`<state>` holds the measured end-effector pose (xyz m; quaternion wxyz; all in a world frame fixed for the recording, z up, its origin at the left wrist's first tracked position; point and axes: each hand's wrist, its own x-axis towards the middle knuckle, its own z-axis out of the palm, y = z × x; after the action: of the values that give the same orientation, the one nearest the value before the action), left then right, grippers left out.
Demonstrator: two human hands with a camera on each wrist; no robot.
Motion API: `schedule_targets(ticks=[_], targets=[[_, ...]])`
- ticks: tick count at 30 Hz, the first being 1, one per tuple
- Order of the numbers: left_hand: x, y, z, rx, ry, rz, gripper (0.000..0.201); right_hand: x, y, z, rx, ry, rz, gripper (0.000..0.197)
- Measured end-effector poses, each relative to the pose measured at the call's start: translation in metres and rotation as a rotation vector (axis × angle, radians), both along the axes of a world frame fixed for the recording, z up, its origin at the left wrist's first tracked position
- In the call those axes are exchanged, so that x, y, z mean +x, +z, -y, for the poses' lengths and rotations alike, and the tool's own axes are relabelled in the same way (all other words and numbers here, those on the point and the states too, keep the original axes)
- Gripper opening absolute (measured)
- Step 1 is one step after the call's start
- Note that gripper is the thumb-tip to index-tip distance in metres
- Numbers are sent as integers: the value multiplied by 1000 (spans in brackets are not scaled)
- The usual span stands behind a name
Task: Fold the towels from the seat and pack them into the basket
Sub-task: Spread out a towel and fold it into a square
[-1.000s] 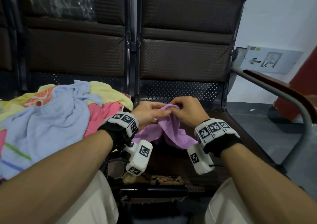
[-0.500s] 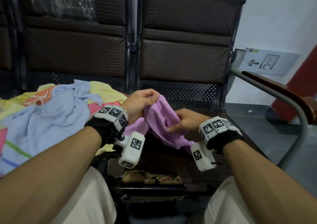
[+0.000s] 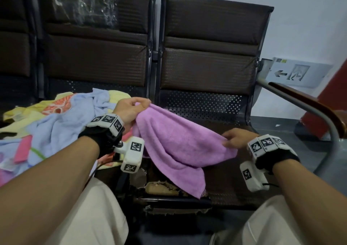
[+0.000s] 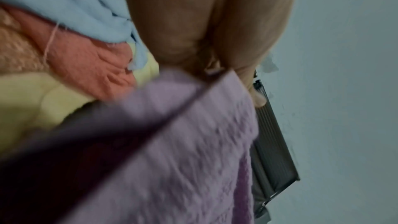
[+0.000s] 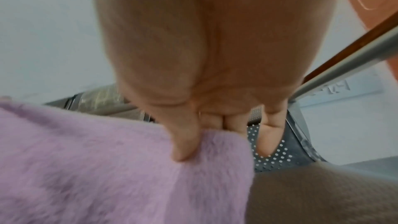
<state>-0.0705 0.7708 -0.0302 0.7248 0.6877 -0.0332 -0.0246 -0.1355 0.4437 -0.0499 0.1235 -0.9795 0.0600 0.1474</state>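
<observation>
Dark brown waiting-room seats [image 3: 206, 72] are standing in a row against a pale wall, each with a padded back and a perforated metal strip below it. On the wall to the right a grey exit sign [image 3: 296, 72] with an arrow is showing, and a metal armrest [image 3: 308, 111] topped with wood is curving down at the end of the row.

A person in light trousers is facing the seats and holding a purple towel [image 3: 178, 141] spread between both hands above the right-hand seat. The left hand [image 3: 131, 109] is raised, its grip pinching one upper corner of the towel between thumb and fingers. The right hand [image 3: 235, 137] is sitting lower and to the right, its grip pinching the opposite corner; in the right wrist view the thumb [image 5: 183, 140] is pressing down on the fabric over the curled fingers. The towel is sagging between the two hands, and its lowest corner is hanging down to the torn front edge of the seat.

On the neighbouring seat to the left, a heap of unfolded towels [image 3: 56, 124] is lying crumpled: light blue on top, with yellow, coral and striped pieces beneath.
</observation>
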Motion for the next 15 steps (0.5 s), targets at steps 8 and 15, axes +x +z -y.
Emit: schedule_targets(ticks=[8, 15], targets=[[-3, -13, -4, 519, -112, 239, 17, -8, 19, -3, 68, -183, 378, 11], [-11, -3, 4, 745, 72, 371, 22, -13, 36, -28, -177, 19, 685, 10]])
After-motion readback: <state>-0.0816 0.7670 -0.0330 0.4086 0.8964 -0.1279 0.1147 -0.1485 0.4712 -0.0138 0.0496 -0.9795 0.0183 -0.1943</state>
